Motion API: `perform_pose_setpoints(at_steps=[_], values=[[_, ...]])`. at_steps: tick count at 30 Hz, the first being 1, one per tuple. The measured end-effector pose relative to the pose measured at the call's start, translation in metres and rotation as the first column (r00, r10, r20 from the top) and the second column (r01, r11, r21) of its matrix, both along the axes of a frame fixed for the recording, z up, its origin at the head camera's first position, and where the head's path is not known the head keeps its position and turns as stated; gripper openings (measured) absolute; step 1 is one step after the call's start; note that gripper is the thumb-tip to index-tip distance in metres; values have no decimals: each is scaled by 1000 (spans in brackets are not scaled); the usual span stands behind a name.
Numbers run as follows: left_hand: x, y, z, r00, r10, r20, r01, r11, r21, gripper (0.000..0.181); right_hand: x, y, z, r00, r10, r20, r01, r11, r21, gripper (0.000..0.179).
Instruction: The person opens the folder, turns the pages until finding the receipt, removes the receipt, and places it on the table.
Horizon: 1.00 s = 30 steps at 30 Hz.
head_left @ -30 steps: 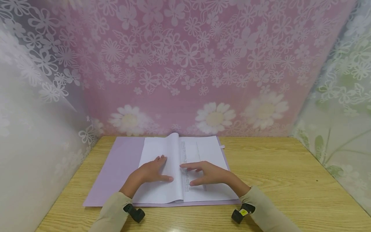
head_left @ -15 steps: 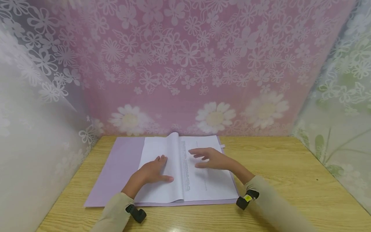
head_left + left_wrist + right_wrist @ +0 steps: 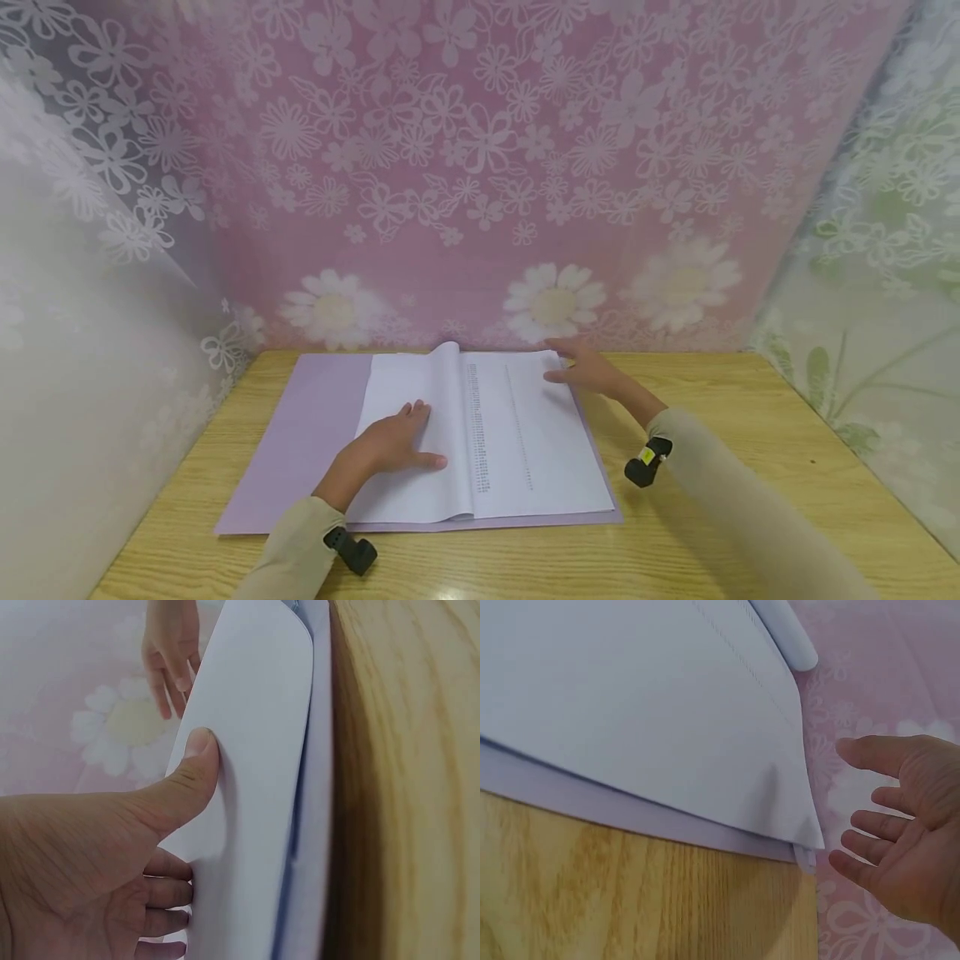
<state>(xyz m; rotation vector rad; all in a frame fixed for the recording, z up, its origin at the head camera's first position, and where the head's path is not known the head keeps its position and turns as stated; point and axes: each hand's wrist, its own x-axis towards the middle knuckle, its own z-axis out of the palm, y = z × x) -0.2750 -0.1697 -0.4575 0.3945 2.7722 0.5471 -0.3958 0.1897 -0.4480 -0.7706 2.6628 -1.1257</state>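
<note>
A purple folder (image 3: 300, 442) lies spread on the table with white sheets in it. My left hand (image 3: 392, 442) rests on the blank left-hand page (image 3: 405, 492), fingers and thumb spread; the left wrist view shows its thumb against the paper. That page bulges up in a curl beside the spine. Columns of small print run down the right-hand page (image 3: 543, 450). Over this page's far right corner hovers my right hand (image 3: 588, 368), fingers extended. In the right wrist view the right hand (image 3: 907, 825) holds nothing and is apart from the paper corner.
The folder lies on a wood-grain table (image 3: 712, 433), its far edge close to a pink flowered backdrop (image 3: 480, 208). Pale flowered sheets (image 3: 885, 333) stand at either side. A small tab (image 3: 806, 857) sticks out at the folder's far right corner.
My right hand has moved from beside the spine to the far right corner of the right-hand page. The left hand stays in place on the left-hand page.
</note>
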Motion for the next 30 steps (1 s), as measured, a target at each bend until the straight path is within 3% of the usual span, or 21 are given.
perform_pose_setpoints(at_steps=[7,21,30], values=[[-2,-3,-3,1000,-2,0,2,1000,-8,104,-12,6,-9,998,-45,39,45,999,8,81],[-3,-2,-5,1000,-1,0,1,1000,0,106,-25,3,-18,996,-84,-26,87,987,139,82],[-2,0,-4,1000,15,3,-15,1000,-4,107,-26,5,-19,996,-80,-34,84,990,117,80]])
